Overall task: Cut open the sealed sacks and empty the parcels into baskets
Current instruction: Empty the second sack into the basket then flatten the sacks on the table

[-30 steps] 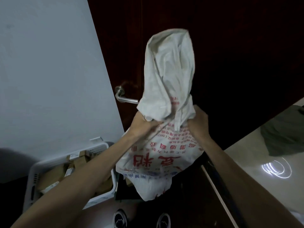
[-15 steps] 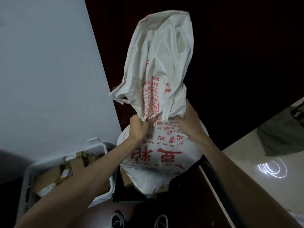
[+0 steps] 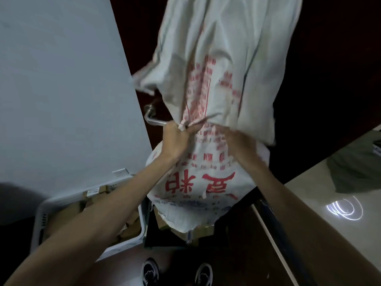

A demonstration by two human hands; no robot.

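A white woven sack [image 3: 218, 75] with red print hangs upside down in front of me, its mouth pointing down. My left hand [image 3: 175, 141] grips a bunched fold of the cloth at its middle. My right hand [image 3: 241, 145], blurred, holds the sack's right side at the same height. Brown cardboard parcels [image 3: 204, 230] show under the sack's mouth, lying in a dark basket [image 3: 152, 236]. To the left stands a white plastic basket [image 3: 41, 215] with several brown parcels inside.
A dark wooden door with a metal handle [image 3: 153, 119] is behind the sack, beside a pale wall [image 3: 61, 89]. Glossy floor [image 3: 329, 203] with dark cloth [image 3: 356, 168] lies at right. My two shoes [image 3: 177, 273] stand just below the baskets.
Both hands have lifted the sack higher, so its upper part now fills the top of the view and spreads wider. More parcels show beneath its mouth.
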